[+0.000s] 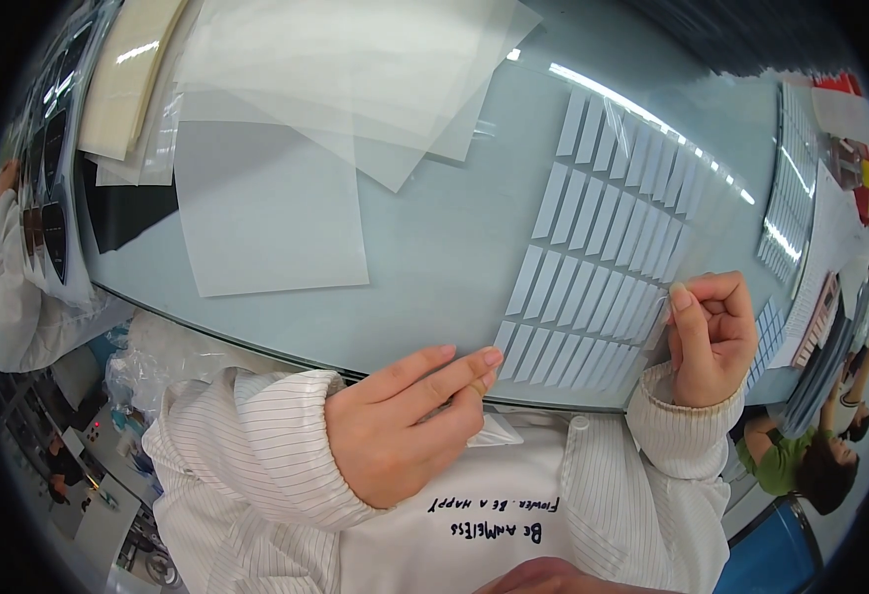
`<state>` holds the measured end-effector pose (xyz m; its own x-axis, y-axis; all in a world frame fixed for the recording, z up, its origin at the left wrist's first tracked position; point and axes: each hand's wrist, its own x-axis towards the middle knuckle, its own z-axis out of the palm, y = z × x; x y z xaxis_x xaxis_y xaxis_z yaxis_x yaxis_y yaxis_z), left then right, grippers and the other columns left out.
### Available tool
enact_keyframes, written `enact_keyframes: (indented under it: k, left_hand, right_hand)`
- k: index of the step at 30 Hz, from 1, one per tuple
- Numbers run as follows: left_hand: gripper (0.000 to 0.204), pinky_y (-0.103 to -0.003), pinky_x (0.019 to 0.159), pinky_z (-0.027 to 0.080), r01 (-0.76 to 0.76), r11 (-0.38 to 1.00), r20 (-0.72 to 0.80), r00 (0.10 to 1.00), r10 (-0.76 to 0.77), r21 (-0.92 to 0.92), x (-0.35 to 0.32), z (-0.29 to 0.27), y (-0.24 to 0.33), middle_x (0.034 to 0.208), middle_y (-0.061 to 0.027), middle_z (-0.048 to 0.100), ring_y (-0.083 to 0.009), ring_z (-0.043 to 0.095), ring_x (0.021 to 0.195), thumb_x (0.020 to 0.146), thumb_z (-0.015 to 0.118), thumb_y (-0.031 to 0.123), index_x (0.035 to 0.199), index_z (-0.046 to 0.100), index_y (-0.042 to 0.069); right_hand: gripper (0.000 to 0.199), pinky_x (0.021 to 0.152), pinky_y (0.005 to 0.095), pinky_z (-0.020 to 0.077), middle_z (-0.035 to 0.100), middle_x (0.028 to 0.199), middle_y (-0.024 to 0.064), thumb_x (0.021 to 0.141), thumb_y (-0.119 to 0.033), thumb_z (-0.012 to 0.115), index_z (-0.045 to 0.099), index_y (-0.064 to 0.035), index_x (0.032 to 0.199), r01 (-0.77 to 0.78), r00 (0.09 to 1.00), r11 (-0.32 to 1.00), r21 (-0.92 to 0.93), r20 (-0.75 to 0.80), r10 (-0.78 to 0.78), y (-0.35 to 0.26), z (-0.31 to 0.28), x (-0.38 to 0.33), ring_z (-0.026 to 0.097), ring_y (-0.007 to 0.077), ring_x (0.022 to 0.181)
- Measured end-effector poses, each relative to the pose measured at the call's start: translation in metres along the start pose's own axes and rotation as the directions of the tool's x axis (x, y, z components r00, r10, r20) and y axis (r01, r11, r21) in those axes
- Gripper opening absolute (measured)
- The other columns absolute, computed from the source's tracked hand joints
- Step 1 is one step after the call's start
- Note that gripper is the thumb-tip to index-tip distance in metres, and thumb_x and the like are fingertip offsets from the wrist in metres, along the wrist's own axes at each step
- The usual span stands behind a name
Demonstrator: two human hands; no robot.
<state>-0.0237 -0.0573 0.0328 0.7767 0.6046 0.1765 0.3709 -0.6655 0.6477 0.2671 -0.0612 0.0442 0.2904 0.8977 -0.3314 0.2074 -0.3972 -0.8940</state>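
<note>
A clear sheet (593, 252) with several rows of slim, pale strips lies on the glass tabletop at the right of centre. My right hand (709, 342) is closed in a pinch at the sheet's right edge, near its lower corner. A thin, see-through bit of film shows below the thumb and fingertip. My left hand (409, 426) rests at the table's near edge, fingers stretched out, with its fingertips close to the sheet's lower left corner. Nothing shows in the left hand, and its palm side is hidden.
Translucent white sheets (271, 208) overlap at the back left, beside cream-coloured sheets (127, 79). Glossy dark panels (53, 228) stand along the left edge. Another striped sheet (789, 188) lies far right, near a blue grid sheet (768, 337). Other people are nearby on both sides.
</note>
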Motion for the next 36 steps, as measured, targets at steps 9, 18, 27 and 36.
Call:
enact_keyframes:
  k: [9, 18, 27, 36]
  left_hand:
    - [0.009, -0.04, 0.095, 0.051, -0.025, 1.0, 0.009, 1.0, 0.025, 0.007, 0.0, -0.002, -0.002, 0.105, -0.0125, 0.069, -0.0295, 0.066, 0.117, 0.074, 0.068, 0.002, 0.083, 0.067, -0.001]
    - [0.025, -0.033, 0.077, 0.05, -0.188, 0.98, 0.067, 0.979, 0.192, -0.064, 0.007, -0.036, 0.0, 0.099, -0.0123, 0.069, -0.0268, 0.069, 0.096, 0.072, 0.067, 0.009, 0.096, 0.07, 0.003]
    - [0.032, -0.029, 0.069, 0.046, -0.417, 0.837, 0.083, 0.905, 0.416, 0.355, 0.028, -0.017, -0.011, 0.094, -0.0039, 0.068, -0.018, 0.066, 0.085, 0.068, 0.072, 0.012, 0.1, 0.07, 0.01]
    - [0.033, -0.032, 0.061, 0.043, -0.379, 0.835, 0.016, 0.913, 0.407, 0.399, 0.093, -0.022, -0.053, 0.086, -0.0081, 0.067, -0.0212, 0.053, 0.066, 0.072, 0.07, 0.006, 0.105, 0.072, 0.008]
  right_hand:
    - [0.011, 0.057, 0.015, 0.0366, 0.064, 0.079, 0.0014, 0.095, -0.001, 0.065, 0.054, -0.0017, 0.097, 0.007, 1.0, 1.0, -0.01, -0.001, -0.007, 0.002, 0.0, -0.001, 0.052, 0.0007, 0.061]
    - [0.01, 0.043, 0.0165, 0.0249, 0.061, 0.074, 0.003, 0.094, -0.003, 0.066, 0.057, -0.0009, 0.097, 0.08, 0.995, 0.997, -0.001, -0.055, -0.08, 0.006, 0.007, 0.005, 0.037, 0.0001, 0.046]
    - [0.011, 0.056, 0.0166, 0.0362, 0.064, 0.081, 0.003, 0.093, -0.001, 0.068, 0.059, 0.0022, 0.098, 0.059, 0.998, 0.996, 0.063, -0.005, -0.059, 0.008, 0.001, 0.008, 0.05, 0.0019, 0.06]
    - [0.012, 0.06, 0.0156, 0.044, 0.066, 0.083, 0.0045, 0.091, -0.002, 0.069, 0.063, 0.0052, 0.098, 0.022, 1.0, 0.999, 0.037, -0.009, -0.021, 0.005, 0.006, 0.006, 0.055, 0.0016, 0.063]
